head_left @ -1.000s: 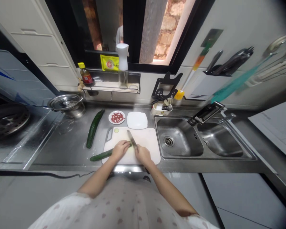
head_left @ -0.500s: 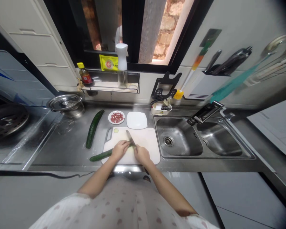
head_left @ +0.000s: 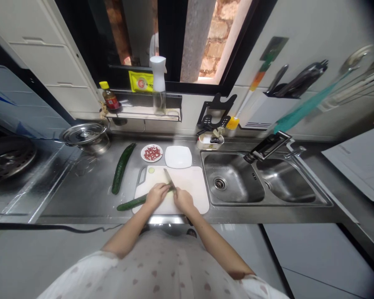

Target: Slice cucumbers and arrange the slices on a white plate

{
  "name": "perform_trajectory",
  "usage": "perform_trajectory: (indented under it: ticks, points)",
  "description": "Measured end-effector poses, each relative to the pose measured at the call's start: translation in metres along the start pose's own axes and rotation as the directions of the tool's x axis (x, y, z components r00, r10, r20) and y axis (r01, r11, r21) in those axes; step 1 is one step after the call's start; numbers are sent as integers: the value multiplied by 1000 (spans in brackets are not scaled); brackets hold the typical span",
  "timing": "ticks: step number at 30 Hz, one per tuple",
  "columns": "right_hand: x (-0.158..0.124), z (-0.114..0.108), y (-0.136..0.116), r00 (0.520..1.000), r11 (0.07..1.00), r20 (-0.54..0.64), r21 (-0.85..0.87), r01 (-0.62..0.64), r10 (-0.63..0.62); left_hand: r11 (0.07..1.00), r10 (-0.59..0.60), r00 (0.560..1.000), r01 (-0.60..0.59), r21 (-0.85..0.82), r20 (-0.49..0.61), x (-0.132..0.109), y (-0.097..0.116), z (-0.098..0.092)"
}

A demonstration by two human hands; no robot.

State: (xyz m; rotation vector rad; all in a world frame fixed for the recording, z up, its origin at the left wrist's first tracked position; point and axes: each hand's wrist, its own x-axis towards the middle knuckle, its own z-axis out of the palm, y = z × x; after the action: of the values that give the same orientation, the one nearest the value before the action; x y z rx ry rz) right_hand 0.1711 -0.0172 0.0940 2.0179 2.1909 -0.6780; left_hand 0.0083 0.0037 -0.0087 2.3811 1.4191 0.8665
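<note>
A white cutting board [head_left: 190, 182] lies on the steel counter in front of me. A cucumber [head_left: 132, 203] rests across its left edge, and my left hand [head_left: 156, 194] is closed over its right end, holding it down. My right hand [head_left: 183, 200] grips the handle of a knife [head_left: 168, 178], whose blade points away from me and meets the cucumber just right of my left fingers. One thin cucumber slice [head_left: 151, 170] sits at the board's far left corner.
A second whole cucumber [head_left: 121, 167] lies on the counter to the left. Behind the board are a small dish of red pieces [head_left: 151, 153] and a white square plate [head_left: 178, 157]. A double sink [head_left: 237, 182] is on the right, a steel pot [head_left: 86, 136] at the left.
The knife and my right hand have shifted slightly left along the cucumber, closer to my left hand. The left hand stays put on the cucumber.
</note>
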Motion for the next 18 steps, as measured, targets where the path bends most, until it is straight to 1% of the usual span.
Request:
perform_trajectory:
  ticks: [5, 14, 18]
  points:
    - [-8, 1, 2, 999, 1000, 45, -23, -15, 16, 1000, 1, 1000, -1, 14, 0, 1, 1, -1]
    - [-35, 1, 13, 990, 996, 132, -80, -35, 46, 1000, 6, 1000, -6, -11, -19, 3, 4, -4]
    - [-39, -2, 14, 988, 995, 150, -92, -25, 38, 1000, 1, 1000, -1, -8, -22, 4, 5, -4]
